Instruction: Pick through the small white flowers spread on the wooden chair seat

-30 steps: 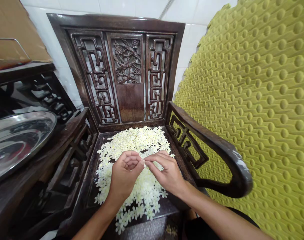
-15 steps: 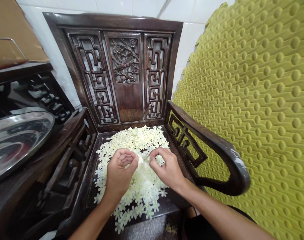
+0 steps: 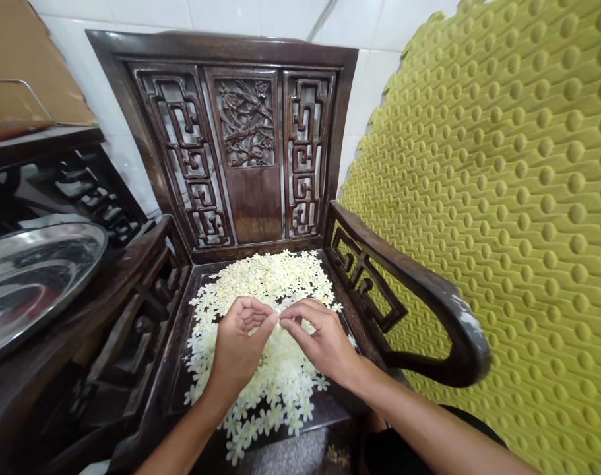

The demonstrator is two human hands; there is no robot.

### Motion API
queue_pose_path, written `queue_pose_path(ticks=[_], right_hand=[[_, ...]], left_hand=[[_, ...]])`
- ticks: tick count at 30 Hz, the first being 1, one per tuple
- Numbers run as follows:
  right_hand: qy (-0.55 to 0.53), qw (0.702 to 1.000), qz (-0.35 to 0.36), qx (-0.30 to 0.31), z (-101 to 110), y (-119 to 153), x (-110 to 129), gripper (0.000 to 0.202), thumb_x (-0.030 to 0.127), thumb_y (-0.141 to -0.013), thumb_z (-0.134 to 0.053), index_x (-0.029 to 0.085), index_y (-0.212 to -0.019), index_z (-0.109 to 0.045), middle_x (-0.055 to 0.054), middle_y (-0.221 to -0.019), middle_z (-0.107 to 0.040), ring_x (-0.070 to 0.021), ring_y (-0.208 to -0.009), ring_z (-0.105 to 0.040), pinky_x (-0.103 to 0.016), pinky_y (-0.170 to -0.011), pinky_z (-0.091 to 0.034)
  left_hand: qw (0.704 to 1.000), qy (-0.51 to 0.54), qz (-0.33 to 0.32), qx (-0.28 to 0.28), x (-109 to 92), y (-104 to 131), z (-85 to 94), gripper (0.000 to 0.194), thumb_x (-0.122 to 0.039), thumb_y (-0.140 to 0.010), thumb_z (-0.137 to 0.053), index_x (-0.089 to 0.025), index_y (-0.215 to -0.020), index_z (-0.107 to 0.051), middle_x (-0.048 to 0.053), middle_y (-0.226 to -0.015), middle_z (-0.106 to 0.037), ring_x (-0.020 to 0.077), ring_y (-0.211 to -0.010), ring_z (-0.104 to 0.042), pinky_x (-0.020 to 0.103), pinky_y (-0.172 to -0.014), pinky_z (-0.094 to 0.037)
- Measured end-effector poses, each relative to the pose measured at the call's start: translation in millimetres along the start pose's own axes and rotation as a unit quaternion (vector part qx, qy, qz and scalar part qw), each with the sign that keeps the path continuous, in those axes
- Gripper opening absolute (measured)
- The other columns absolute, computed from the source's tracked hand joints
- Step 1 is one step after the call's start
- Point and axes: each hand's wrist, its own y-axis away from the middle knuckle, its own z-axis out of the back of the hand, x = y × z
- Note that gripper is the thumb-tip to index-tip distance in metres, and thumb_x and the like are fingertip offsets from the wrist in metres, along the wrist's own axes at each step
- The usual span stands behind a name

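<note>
Above a spread of small white and pale-yellow flowers (image 3: 275,396), my two hands meet at their fingertips. Thumb and forefinger of my left hand (image 3: 241,343) are pinched, and a small white bit, apparently a white flower (image 3: 279,311), shows at their tips; its other fingers are curled. My right hand (image 3: 327,338) is closed in a pinch right against it, and what it grips is hidden. The flowers lie loose on the seat of a dark carved wooden chair (image 3: 255,204), some partly behind my hands.
A chair armrest (image 3: 429,293) curves along the right, beside a yellow-green bumpy foam mat (image 3: 508,178). On the left stand another armrest (image 3: 132,264) and a round shiny metal tray (image 3: 82,254). Cardboard (image 3: 37,66) is at the upper left, before a white tiled wall (image 3: 225,14).
My right hand has moved left, closing the small gap, so its fingertips now meet those of my left hand. My left hand has hardly moved.
</note>
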Motion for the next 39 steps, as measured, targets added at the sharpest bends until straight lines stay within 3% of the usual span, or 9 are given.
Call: queue_pose_path(ticks=[14, 22, 29, 39], right_hand=[[0.033, 0.999, 0.02, 0.003, 7.0, -1.3, -1.3, 0.008, 0.022, -0.095, -0.062, 0.022, -0.093, -0.07, -0.001, -0.083, -0.073, -0.0173, -0.079, -0.065, -0.034, -0.082, -0.041], [0.053, 0.998, 0.021, -0.015, 6.4, -2.0, 0.4, 0.01, 0.015, -0.089, -0.062, 0.02, -0.081, -0.065, 0.001, -0.072, -0.065, -0.0163, -0.071, -0.059, -0.032, -0.075, -0.04], [0.012, 1.0, 0.01, -0.005, 6.1, -1.6, 0.0, 0.005, 0.021, -0.092, -0.064, 0.022, -0.09, -0.068, 0.001, -0.077, -0.067, -0.0165, -0.075, -0.062, -0.033, -0.08, -0.041], [0.037, 0.999, 0.015, -0.014, 5.4, -1.6, -1.0, 0.008, 0.013, -0.088, -0.062, 0.02, -0.085, -0.065, 0.001, -0.075, -0.067, -0.0158, -0.074, -0.06, -0.032, -0.079, -0.04]], left_hand=[[1.0, 0.008, 0.005, 0.027, -3.9, 1.9, -2.0, 0.025, -0.023, -0.079, -0.074, -0.022, -0.084, -0.049, 0.0, -0.082, -0.07, 0.015, -0.077, -0.066, 0.028, -0.077, -0.05], [0.999, 0.022, 0.017, 0.043, -3.4, 3.6, -3.2, 0.028, -0.022, -0.079, -0.075, -0.022, -0.083, -0.047, 0.001, -0.081, -0.071, 0.0159, -0.078, -0.066, 0.031, -0.079, -0.05], [0.999, 0.024, 0.021, 0.039, -3.7, 3.3, -2.3, 0.03, -0.022, -0.079, -0.075, -0.022, -0.082, -0.046, 0.001, -0.082, -0.07, 0.0158, -0.078, -0.066, 0.031, -0.078, -0.051], [0.998, 0.03, 0.032, 0.034, -4.8, 3.9, -4.8, 0.029, -0.022, -0.077, -0.076, -0.021, -0.08, -0.048, 0.001, -0.08, -0.072, 0.014, -0.075, -0.066, 0.027, -0.074, -0.051]])
